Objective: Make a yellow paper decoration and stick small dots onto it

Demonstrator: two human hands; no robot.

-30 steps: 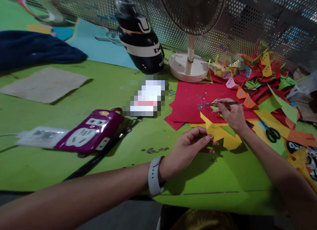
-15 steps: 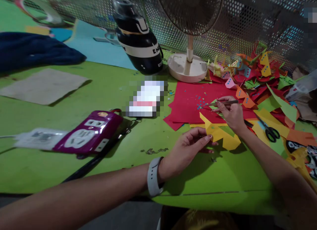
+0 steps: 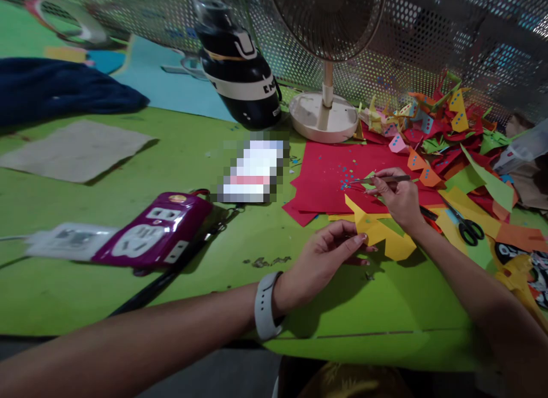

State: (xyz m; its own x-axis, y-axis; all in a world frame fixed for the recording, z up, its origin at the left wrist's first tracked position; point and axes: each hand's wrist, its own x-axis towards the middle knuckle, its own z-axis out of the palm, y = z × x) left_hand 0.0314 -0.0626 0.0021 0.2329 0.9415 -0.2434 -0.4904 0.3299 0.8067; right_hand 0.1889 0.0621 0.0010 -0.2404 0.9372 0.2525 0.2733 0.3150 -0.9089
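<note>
Tweezers (image 3: 400,179) of slim grey metal in right hand (image 3: 402,202): pinched between thumb and fingers, grip nearly closed, tips angled left toward scattered tiny blue paper bits (image 3: 345,185) on flat red paper sheet (image 3: 323,175). Could not tell contact between tips and bits. Held angular yellow folded paper (image 3: 372,232) in left hand (image 3: 321,255), by thumb and fingers at its left end, fingers loosely curved; located it in front of red sheet, near right wrist. Noted black-handled metal scissors (image 3: 471,233) on coloured paper to the right; farther back, beside round white fan base (image 3: 308,127), heap of multicoloured folded paper pieces (image 3: 460,118), some blue-dotted. Logged glossy purple plastic socket block (image 3: 145,232) at left, well apart from both hands.
</note>
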